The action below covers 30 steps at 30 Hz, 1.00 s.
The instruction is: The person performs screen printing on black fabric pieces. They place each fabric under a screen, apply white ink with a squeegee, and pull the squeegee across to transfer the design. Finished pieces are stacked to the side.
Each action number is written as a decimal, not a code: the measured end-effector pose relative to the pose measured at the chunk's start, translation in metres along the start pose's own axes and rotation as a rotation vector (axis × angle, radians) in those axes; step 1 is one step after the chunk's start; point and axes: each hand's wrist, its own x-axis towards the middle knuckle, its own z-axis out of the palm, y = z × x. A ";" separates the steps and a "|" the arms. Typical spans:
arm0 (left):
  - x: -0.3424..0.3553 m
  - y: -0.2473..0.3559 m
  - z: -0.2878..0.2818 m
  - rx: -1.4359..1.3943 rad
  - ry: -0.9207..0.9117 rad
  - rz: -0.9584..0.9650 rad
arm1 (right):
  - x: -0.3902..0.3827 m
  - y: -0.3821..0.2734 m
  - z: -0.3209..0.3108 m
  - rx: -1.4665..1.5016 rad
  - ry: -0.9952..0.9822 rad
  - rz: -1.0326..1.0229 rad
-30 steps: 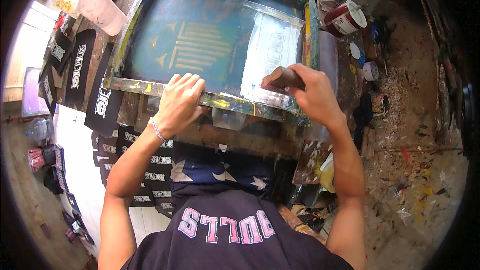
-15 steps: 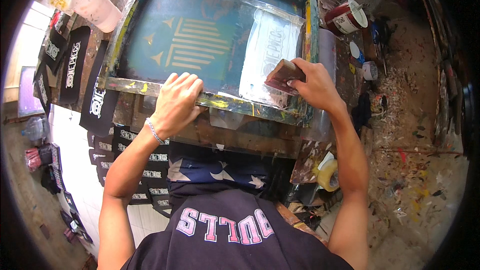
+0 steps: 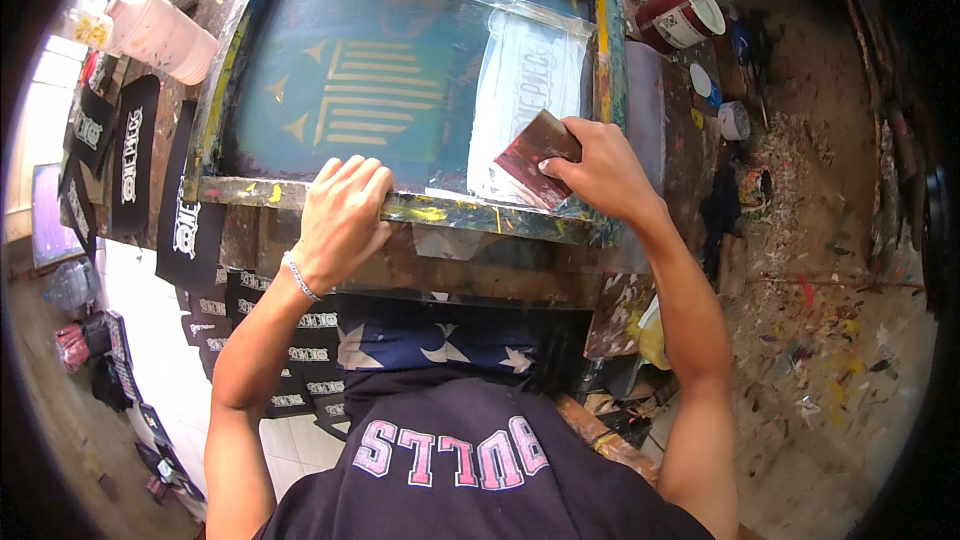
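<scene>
A screen-printing frame with paint-spattered wooden bars lies on the bench before me. Its mesh is blue-green, with a striped stencil on the left and white ink around a lettered design on the right. My left hand is closed, its fingers curled over the front bar. In my right hand is a squeegee with a stained, reddish-brown face. It is tilted over the near end of the white ink; whether its lower edge touches the mesh is hard to see.
Black printed strips hang over the bench's left side, and several more printed black pieces lie below. A pale plastic bottle is at the far left. Right of the frame stand a dark red tub and a small white container.
The squeegee has tipped over so that more of its broad face shows, and it has shifted slightly left with my right hand. My left hand keeps its hold; the whole view has shifted a little.
</scene>
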 end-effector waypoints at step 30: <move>-0.006 -0.005 0.008 -0.009 -0.084 -0.034 | 0.079 0.017 0.002 0.173 -0.673 -0.248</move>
